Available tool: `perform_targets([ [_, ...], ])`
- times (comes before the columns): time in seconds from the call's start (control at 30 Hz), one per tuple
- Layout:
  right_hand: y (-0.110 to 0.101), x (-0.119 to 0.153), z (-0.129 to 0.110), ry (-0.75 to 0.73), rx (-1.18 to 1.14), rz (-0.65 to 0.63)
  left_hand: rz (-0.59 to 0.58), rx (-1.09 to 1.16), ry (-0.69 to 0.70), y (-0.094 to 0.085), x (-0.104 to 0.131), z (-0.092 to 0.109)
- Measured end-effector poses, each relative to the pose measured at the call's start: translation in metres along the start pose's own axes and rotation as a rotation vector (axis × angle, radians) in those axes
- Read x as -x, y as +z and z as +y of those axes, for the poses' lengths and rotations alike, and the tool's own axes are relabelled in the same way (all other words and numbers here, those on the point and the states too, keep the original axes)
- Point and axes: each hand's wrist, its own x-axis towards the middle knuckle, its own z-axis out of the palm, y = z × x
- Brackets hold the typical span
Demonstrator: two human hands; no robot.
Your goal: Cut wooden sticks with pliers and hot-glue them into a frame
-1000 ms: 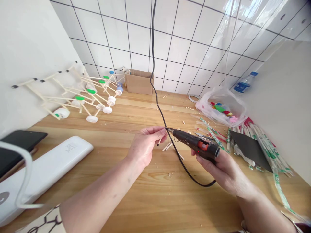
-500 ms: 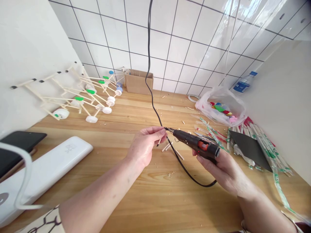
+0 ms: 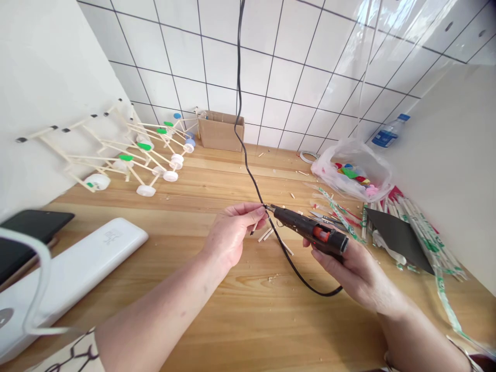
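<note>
Near the middle of the head view, my left hand (image 3: 230, 230) pinches a small wooden stick (image 3: 254, 227) with a dark end, mostly hidden by the fingers. My right hand (image 3: 360, 271) is wrapped round a black glue gun (image 3: 310, 226) with a red part inside its body. The gun's metal tip points left and meets a small dark piece at my left fingertips; whether they touch is too small to tell. A black cord (image 3: 248, 160) hangs down behind the fingertips and loops under the gun. Several short sticks (image 3: 267, 233) lie on the wooden table (image 3: 217, 320) just beyond.
Stick frames with white wheels (image 3: 146, 190) stand at the left, beside a cardboard box (image 3: 220, 132). A white power bank (image 3: 101, 258) and a black phone (image 3: 34, 232) lie front left. A plastic bag (image 3: 329, 173), bottle (image 3: 387, 133), black sheet (image 3: 401, 240) and wrapped sticks (image 3: 430, 232) are at the right.
The glue gun and my right hand have moved slightly left, and the cord has shifted a little. My left hand has barely moved.
</note>
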Motion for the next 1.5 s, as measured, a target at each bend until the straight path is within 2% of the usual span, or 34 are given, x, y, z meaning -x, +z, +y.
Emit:
perform_targets([
  [0.87, -0.003, 0.0043, 0.0063, -0.001, -0.029, 0.036, 0.036, 0.002, 0.001, -0.0009, -0.0023, 0.0017],
  [1.17, -0.0003, 0.0015, 0.0017, 0.007, -0.039, 0.002, -0.01, -0.004, 0.009, -0.0015, -0.0022, -0.0025],
  [1.5, -0.0009, 0.0001, -0.0012, -0.016, -0.02, 0.007, 0.026, 0.025, -0.024, 0.002, -0.0005, -0.0004],
])
